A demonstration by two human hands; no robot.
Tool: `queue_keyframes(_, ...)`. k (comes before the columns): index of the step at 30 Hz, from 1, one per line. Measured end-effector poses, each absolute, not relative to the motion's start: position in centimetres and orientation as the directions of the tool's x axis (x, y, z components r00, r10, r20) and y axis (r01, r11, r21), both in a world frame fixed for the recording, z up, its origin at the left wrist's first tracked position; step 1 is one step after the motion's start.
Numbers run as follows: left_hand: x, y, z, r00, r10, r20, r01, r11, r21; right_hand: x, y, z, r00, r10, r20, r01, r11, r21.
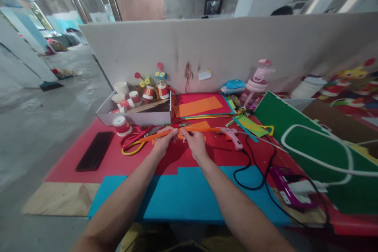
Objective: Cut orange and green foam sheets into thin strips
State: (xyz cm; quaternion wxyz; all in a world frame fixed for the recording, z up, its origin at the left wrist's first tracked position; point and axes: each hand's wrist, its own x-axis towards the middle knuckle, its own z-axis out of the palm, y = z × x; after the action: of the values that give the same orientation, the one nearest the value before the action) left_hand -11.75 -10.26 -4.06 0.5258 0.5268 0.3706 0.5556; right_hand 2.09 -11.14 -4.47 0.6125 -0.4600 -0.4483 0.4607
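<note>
Over the red tabletop, both my hands pinch a long narrow orange paper strip [201, 129], which reaches out past them on either side. My left hand [164, 140] is closed on its left part, and my right hand [195, 141] grips it near the middle, fingertips close together. Beneath the strip's left end lie scissors with yellow and red handles [131, 150], partly covered by the left hand. A pink hot glue gun [234, 138] rests at the strip's right end. More orange paper [202, 125] lies just behind my hands.
A white box [138, 118] holds paper cups and cup figures; another cup [122, 126] stands before it. A black phone [95, 151] lies left. Stacked coloured paper [201, 106] is behind. At right are a green board [295, 134], a purple power strip [291, 189] and looping cords.
</note>
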Motion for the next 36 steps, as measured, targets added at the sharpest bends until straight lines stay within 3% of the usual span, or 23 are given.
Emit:
queue_keyframes(15,-14.5,-8.7,-3.2,-0.057,0.98,0.188,-0.214,-0.196,0.957,5.1,-9.3,-4.3,0.359,0.928,0.097,-0.166,0.166,-0.972)
queue_keyframes(21,-15.5,-8.3,-3.0,-0.11,0.97,0.219,-0.007,-0.221,0.975,5.9,-9.1,-4.0,0.379,0.92,0.105,-0.159,0.177,-0.971)
queue_keyframes(23,-15.9,-8.3,-2.9,-0.074,0.973,0.22,0.055,-0.216,0.975,6.3,-9.0,-3.8,0.385,0.917,0.105,-0.149,0.174,-0.973)
queue_keyframes(27,-16.1,-8.5,-2.8,0.158,0.973,0.168,0.036,-0.175,0.984,6.6,-9.0,-3.4,0.47,0.875,0.121,-0.19,0.233,-0.954)
queue_keyframes(29,-15.5,-8.8,-2.9,0.196,0.971,0.137,-0.002,-0.139,0.99,6.0,-9.3,-3.3,0.408,0.901,0.149,-0.221,0.256,-0.941)
queue_keyframes(33,-13.7,-9.6,-3.2,0.251,0.967,0.036,-0.039,-0.027,0.999,3.8,-10.0,-4.0,0.05,0.986,0.161,-0.181,0.168,-0.969)
queue_keyframes(36,-13.3,-10.0,-3.1,0.322,0.947,0.004,0.009,-0.007,1.0,3.4,-10.0,-4.6,0.037,0.99,0.138,-0.165,0.142,-0.976)
